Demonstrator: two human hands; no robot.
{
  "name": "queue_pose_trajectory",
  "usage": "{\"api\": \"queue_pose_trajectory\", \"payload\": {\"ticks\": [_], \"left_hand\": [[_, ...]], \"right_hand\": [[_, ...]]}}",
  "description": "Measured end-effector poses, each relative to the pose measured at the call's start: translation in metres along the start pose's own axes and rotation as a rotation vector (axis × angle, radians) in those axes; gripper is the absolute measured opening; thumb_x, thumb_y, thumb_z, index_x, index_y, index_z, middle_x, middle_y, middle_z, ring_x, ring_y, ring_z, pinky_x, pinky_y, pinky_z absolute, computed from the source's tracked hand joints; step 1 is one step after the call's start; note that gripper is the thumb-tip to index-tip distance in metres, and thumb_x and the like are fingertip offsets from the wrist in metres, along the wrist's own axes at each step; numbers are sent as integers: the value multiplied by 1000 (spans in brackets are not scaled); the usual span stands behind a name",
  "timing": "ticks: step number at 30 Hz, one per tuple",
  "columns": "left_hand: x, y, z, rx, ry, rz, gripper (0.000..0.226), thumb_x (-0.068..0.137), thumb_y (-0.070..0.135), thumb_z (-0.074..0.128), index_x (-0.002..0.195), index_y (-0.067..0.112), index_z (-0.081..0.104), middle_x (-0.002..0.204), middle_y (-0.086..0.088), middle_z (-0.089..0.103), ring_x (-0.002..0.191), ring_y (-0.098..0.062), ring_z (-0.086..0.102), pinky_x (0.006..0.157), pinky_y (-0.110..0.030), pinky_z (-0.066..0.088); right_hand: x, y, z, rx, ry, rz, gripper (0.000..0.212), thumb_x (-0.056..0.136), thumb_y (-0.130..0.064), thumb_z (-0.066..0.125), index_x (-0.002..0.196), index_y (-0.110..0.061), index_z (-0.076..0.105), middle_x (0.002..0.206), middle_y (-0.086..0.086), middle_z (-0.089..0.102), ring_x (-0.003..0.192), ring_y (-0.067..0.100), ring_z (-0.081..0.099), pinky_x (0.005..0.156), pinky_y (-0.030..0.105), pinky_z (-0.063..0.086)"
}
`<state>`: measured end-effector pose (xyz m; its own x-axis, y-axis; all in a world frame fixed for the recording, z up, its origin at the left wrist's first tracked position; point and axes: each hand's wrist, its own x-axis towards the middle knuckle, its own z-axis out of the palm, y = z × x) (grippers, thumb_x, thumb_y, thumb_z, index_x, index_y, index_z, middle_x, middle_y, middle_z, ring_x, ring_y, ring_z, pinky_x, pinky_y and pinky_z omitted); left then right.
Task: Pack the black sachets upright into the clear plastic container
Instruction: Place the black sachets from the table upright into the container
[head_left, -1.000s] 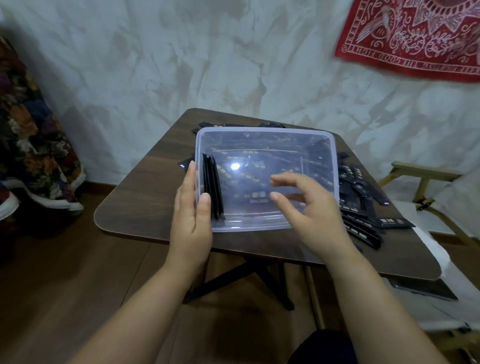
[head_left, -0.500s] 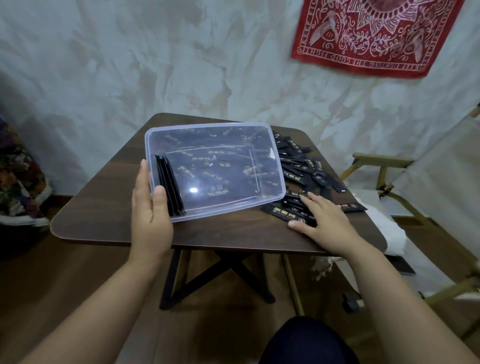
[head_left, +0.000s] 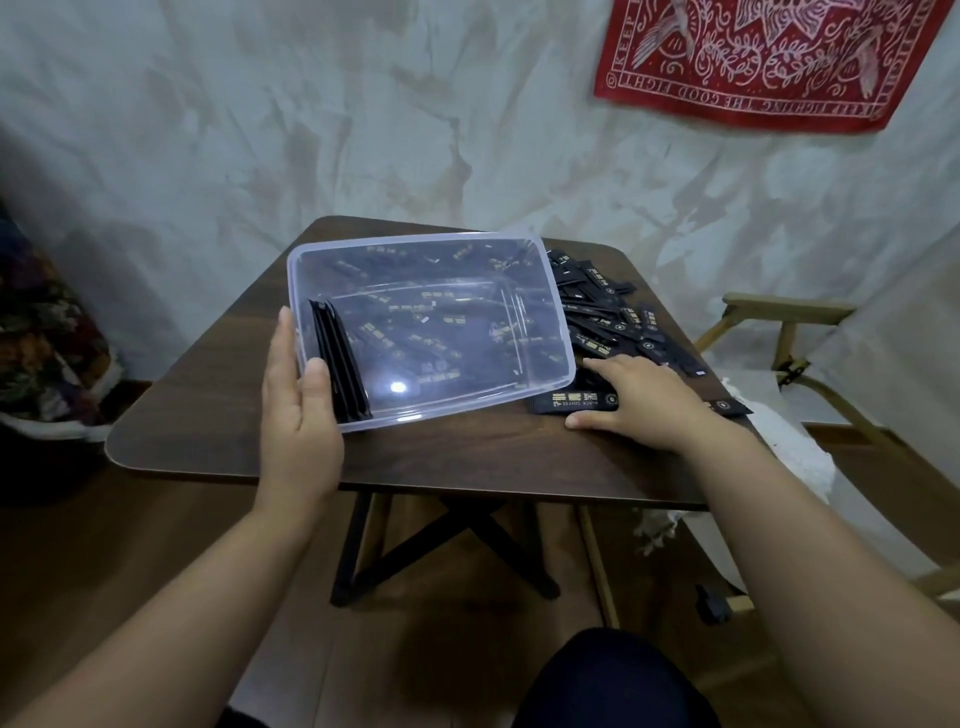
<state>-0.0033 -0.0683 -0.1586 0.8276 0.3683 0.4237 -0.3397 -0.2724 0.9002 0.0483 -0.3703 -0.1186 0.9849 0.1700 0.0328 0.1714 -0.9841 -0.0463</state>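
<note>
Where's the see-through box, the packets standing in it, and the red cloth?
clear plastic container (head_left: 415, 364), head view, its bare floor.
upright sachets (head_left: 340, 364), head view, middle of the stack.
red cloth (head_left: 753, 62), head view, its patterned middle.

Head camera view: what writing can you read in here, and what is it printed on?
"KEEP FIGHTING THE GOOD FIGHT": upside down along the lower border of the red wall cloth.
"BLACK COFFEE": gold print on the black sachet by the right hand.
Gold characters beside it and print on the other sachets: too small to read.
</note>
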Motion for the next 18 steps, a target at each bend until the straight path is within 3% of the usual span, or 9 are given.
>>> {"api": "queue_pose_trajectory", "payload": {"ticks": [5,9,14,18], "left_hand": [[1,1,-2,10,-3,-17,49,107,26,29,154,34,17,156,18,21,140,5,20,112,-22,18],[1,1,-1,19,13,-18,49,107,24,30,154,32,18,153,21,21,141,3,20,112,-22,18],[1,2,-2,17,36,-19,48,108,23,30,154,29,21,158,14,23,144,-1,22,113,-20,18],[1,2,-3,12,28,-32,48,108,25,30,154,31,19,158,14,23,143,-1,22,114,-24,19]], "right_hand": [[7,0,2,128,19,2,78,77,-58,65,142,-23,39,143,4,43,132,24,38,103,37,35],[6,8,0,314,84,46,65,77,-48,70,133,-22,49,140,0,49,127,20,45,96,31,37],[6,16,2,457,204,100,42,81,-36,71,117,-15,61,107,1,64,94,13,54,76,25,36],[10,18,0,506,306,137,38,84,-30,70,117,-12,62,96,-1,60,92,14,53,74,23,34]]}}
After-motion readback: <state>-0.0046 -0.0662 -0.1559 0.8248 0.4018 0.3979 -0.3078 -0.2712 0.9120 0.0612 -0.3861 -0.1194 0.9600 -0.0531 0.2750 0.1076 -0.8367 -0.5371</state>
